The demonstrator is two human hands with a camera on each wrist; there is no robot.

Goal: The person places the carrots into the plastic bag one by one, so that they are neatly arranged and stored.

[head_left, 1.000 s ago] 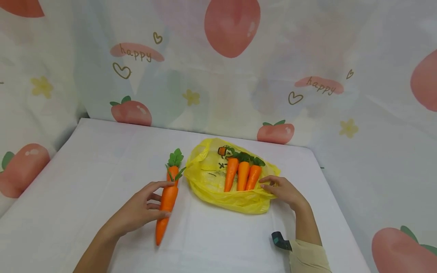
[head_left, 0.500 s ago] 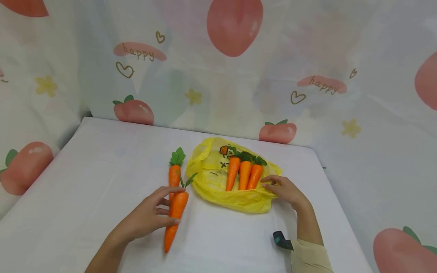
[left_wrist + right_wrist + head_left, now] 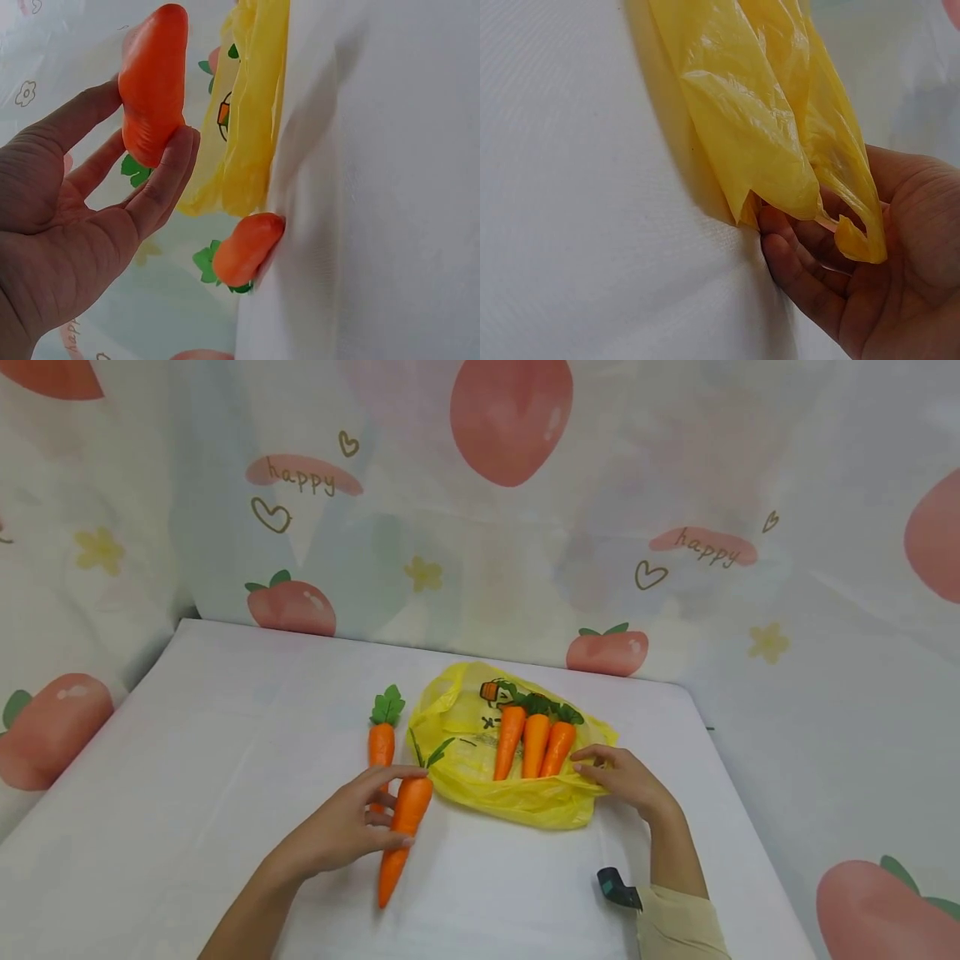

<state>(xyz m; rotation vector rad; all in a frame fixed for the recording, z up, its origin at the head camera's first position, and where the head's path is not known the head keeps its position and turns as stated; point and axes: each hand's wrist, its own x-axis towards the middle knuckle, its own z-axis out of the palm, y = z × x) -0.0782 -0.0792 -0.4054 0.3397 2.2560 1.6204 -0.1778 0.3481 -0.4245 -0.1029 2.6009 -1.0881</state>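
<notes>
My left hand point(image 3: 337, 831) holds an orange carrot point(image 3: 409, 810) between thumb and fingers, its green leaves pointing away from me. In the left wrist view this carrot point(image 3: 154, 82) is raised above the white surface. A second leafy carrot point(image 3: 381, 745) lies just beyond, partly hidden by the left hand. To the right spreads a yellow plastic bag point(image 3: 487, 797), its mouth gaping toward me, with three carrots point(image 3: 536, 743) side by side in it. My right hand point(image 3: 633, 781) grips the bag's right edge; in the right wrist view thin yellow film point(image 3: 750, 112) drapes over the fingers.
A white cloth covers the table point(image 3: 247, 718). Behind and at both sides hangs a fruit-printed curtain point(image 3: 510, 552). A small black device point(image 3: 618, 889) sits at the right sleeve.
My left hand has carried its carrot rightward, off the other carrot and nearer the bag; more of the other carrot now shows. The right hand and the bag stay in place.
</notes>
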